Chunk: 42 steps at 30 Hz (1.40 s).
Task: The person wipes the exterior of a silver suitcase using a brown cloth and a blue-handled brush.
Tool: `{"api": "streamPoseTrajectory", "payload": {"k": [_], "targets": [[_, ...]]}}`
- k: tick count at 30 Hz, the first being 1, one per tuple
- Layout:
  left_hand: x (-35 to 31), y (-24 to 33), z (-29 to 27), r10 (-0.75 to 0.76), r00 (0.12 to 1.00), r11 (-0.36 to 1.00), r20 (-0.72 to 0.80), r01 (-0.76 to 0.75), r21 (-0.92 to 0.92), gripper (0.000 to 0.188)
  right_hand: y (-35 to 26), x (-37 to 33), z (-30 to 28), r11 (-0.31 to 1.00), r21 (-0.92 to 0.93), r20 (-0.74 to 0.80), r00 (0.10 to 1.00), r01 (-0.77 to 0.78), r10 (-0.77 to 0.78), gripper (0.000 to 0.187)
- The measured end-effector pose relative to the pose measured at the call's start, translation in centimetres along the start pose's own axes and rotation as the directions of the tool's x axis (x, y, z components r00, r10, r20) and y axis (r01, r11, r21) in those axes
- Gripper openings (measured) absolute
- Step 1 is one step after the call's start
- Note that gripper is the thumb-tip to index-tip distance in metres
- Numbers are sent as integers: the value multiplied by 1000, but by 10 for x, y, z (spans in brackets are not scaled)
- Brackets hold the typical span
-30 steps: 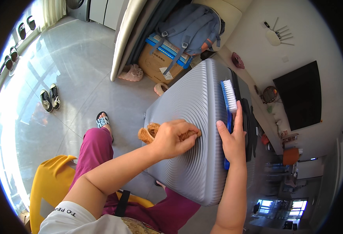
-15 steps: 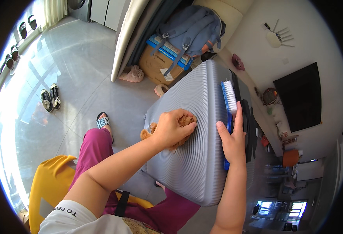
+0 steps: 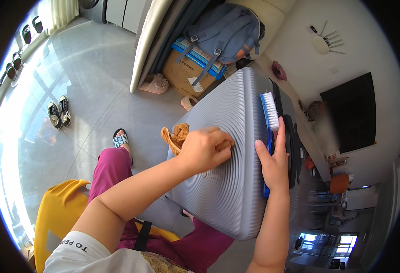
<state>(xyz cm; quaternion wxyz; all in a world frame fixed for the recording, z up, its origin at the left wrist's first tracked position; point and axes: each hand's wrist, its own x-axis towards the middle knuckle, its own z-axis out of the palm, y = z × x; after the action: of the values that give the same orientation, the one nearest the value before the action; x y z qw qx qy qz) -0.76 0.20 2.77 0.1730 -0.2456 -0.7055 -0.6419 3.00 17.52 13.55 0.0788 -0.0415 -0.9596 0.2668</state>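
Left hand [image 3: 207,148] is gripping a brown cloth [image 3: 180,133] on the ribbed face of the grey suitcase [image 3: 209,200] | Right hand [image 3: 275,164] is holding a blue brush [image 3: 269,111] along the suitcase's edge | I am remotely observing both hands working apart

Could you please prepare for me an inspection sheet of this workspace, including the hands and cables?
Surface: grey suitcase, ridged.
Things in use: brown cloth, blue brush with white bristles.
Clutter: dark shoes on the floor; backpack above a cardboard box.
Hands: left hand closed around the cloth, at the suitcase; right hand over the brush's handle, grip unclear.
Cables: nothing seen near the hands.
Surroundings: dark screen on a white wall.
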Motion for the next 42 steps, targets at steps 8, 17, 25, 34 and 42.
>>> {"api": "streamPoseTrajectory", "payload": {"k": [8, 17, 25, 34, 42], "targets": [[-1, 1, 0, -6, 1000, 1000, 2, 6, -8, 13, 2, 2, 3, 1000, -4, -3, 1000, 2, -2, 82], [-36, 13, 10, -31, 998, 989, -56, 23, -145, 13, 1, 2, 2, 1000, -3, -9, 1000, -25, 25, 83], [-23, 0, 5, 126, 990, 992, -58, -125, 24, 13, 0, 0, 1, 1000, -9, -5, 1000, -5, 5, 83], [-18, -1, 3, 15, 1000, 999, -11, -15, 41, 11, 4, 2, 4, 1000, -16, -13, 1000, -7, 7, 83], [-16, -5, 2, -50, 999, 999, -4, 50, -22, 11, 2, 5, 5, 1000, -18, -10, 1000, 5, -5, 84]]}}
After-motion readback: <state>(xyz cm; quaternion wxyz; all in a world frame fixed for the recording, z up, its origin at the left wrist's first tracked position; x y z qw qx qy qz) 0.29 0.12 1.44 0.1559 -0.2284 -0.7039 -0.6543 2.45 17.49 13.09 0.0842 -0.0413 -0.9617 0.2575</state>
